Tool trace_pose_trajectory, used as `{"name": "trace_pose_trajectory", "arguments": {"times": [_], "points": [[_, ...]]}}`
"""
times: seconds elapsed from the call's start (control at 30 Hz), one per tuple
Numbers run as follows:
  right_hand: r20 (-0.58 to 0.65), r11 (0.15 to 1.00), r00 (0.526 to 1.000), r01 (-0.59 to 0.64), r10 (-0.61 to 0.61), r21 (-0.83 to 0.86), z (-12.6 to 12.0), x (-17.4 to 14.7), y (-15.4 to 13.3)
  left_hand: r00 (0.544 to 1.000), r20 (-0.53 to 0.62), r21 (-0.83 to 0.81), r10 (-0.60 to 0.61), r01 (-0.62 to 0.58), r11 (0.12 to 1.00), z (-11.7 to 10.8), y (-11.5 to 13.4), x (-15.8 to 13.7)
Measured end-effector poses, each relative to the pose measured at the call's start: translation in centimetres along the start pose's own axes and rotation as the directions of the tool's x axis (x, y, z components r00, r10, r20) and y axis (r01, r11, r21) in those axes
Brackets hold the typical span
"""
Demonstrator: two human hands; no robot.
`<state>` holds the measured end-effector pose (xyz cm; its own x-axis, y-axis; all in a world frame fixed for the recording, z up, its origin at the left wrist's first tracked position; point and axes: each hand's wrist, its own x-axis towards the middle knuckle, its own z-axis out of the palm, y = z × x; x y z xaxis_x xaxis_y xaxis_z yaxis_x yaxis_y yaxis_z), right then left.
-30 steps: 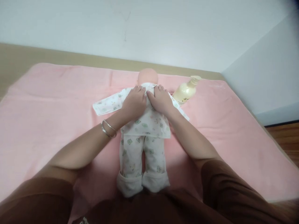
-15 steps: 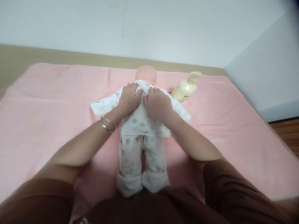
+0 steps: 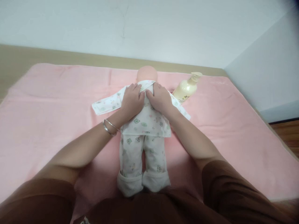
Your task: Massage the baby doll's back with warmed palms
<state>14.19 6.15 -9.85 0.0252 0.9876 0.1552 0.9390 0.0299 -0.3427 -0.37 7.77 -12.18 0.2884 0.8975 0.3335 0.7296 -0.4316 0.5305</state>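
A baby doll [image 3: 147, 73] lies on its back, its head away from me. It wears a white printed top [image 3: 146, 124] and matching trousers [image 3: 132, 152] with turned-up cuffs. On the left of the doll's chest, my left hand [image 3: 133, 99] rests with the fingers stretched toward the shoulder and the thumb apart. My right hand [image 3: 160, 98] lies over the other side of the chest, also flat, its thumb near the left one. Between the hands the overlapped collar shows. Both sleeves of the top spread out sideways. The hands cover part of the chest.
A pale yellow pump bottle [image 3: 185, 90] is right of the doll, beside its sleeve. Under everything lies a pink blanket [image 3: 58, 124] on a wooden surface [image 3: 14, 62]. A white wall [image 3: 81, 31] rises behind, with another wall to the right.
My right hand has shifted slightly right from near the collar and flattened on the chest, the fingers unfolding. My left hand stays almost in place. More of the collar shows.
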Motion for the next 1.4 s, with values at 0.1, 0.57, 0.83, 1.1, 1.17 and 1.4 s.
{"name": "trace_pose_trajectory", "arguments": {"times": [0.1, 0.57, 0.83, 1.1, 1.17, 1.4], "points": [[-0.014, 1.0, 1.0, 0.015, -0.015, 0.016, 0.1, 0.0, 0.1, 1.0, 0.0, 0.015, 0.012, -0.012, 1.0, 0.0, 0.0, 0.0], [0.051, 0.973, 0.998, 0.055, -0.045, -0.226, -1.6, -2.4, -2.0, 0.996, 0.075, 0.047, 0.042, -0.046, 0.998, -1.1, -0.3, 0.9], [0.033, 0.973, 0.993, 0.114, -0.11, -0.203, -1.3, -2.9, -2.4, 0.994, 0.111, 0.056, 0.026, -0.032, 0.998, -1.1, -0.9, 1.6], [0.04, 1.0, 0.999, -0.008, 0.009, -0.03, -1.0, -0.5, -0.7, 0.996, 0.054, 0.053, 0.074, -0.077, 0.996, -1.0, 1.3, -0.8], [0.025, 0.999, 1.0, 0.012, -0.011, -0.049, -0.9, -0.7, -0.8, 0.993, 0.09, 0.017, 0.075, -0.077, 0.997, -1.4, 1.5, -0.8], [-0.074, 0.967, 0.987, 0.124, -0.144, -0.221, -0.3, -3.9, -2.8, 0.997, 0.082, 0.013, -0.009, 0.008, 1.0, -1.3, 0.3, 0.9]]}}
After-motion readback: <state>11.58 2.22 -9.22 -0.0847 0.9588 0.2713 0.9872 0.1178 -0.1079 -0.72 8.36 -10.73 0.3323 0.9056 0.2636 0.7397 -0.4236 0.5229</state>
